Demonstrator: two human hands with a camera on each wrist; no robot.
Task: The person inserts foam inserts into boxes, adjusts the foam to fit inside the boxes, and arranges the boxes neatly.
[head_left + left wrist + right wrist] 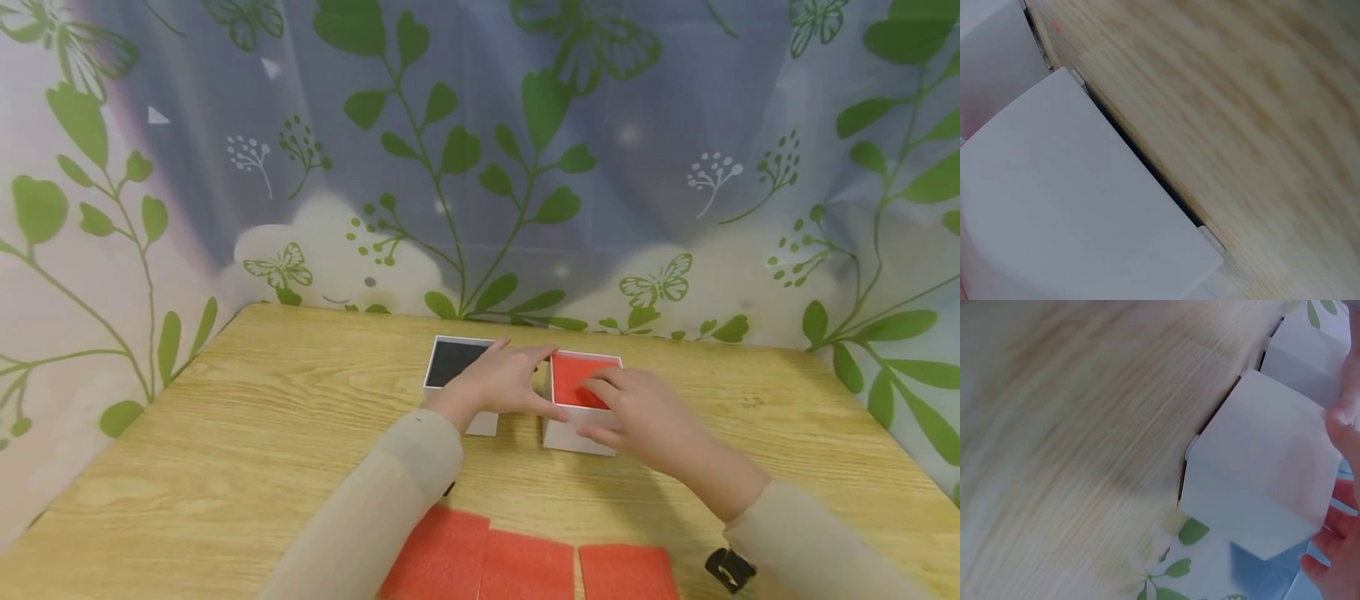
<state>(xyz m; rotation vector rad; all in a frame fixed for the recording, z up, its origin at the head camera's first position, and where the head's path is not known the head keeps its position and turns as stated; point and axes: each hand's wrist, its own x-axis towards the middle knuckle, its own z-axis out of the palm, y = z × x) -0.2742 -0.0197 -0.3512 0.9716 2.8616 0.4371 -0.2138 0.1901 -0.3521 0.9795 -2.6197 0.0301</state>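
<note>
Two small open-topped white boxes stand on the wooden table. In the head view, the right white box (pixel 580 429) has a red cloth square (pixel 567 377) at its top. My left hand (pixel 504 377) holds this box, its thumb at the near wall and its index finger at the far left corner. My right hand (pixel 647 412) reaches in from the right, its bent fingertips pressing the red cloth and its thumb low by the near wall. The left box (pixel 483 423) shows dark content (pixel 452 361) and is partly hidden by my left hand.
Several red cloth squares (pixel 528 562) lie in a row along the near edge of the table (pixel 315 400). A patterned curtain (pixel 480 167) hangs behind the table. A black strap piece (pixel 730 570) shows at my right sleeve.
</note>
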